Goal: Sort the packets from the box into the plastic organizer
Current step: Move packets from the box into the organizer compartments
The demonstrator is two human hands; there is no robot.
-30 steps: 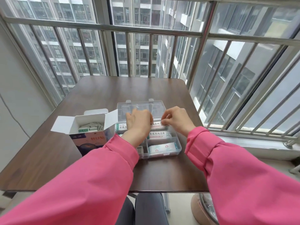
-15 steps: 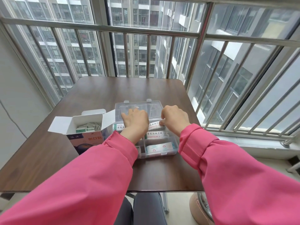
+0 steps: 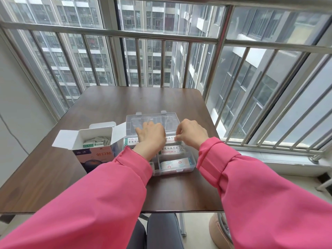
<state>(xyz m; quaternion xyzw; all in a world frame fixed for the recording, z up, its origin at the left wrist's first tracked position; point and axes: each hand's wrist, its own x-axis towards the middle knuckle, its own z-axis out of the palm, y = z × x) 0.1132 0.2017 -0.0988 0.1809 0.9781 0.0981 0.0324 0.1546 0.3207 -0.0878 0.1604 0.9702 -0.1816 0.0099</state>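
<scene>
On the dark wooden table (image 3: 107, 108), working from your left, the cardboard plaster box (image 3: 93, 150) is standing open with its flaps spread, and a good number of small white packets (image 3: 96, 141) are still sitting inside it, so you are looking at a job that is only partly through. Just beside it on the right, the clear plastic organizer (image 3: 193, 159) is lying with its lid (image 3: 152, 118) thrown back toward the window. You are reaching both arms in pink sleeves (image 3: 125, 177) over its far row. Your left hand (image 3: 150, 134) is resting palm down across the far compartments with fingers loosely bent, covering part of a long white packet with green print (image 3: 130, 141); whether it is pinching anything under there, you cannot tell. Your right hand (image 3: 193, 133) is curling its fingertips onto the right end of that far-row packet strip (image 3: 170, 138), pinching it as if seating it. Nearer you, one compartment is already holding a printed packet (image 3: 172, 149), and the front one a pale plaster with red marks (image 3: 175, 163). By my reading, several compartments are filling, while the box's remaining packets are waiting to be moved.
</scene>
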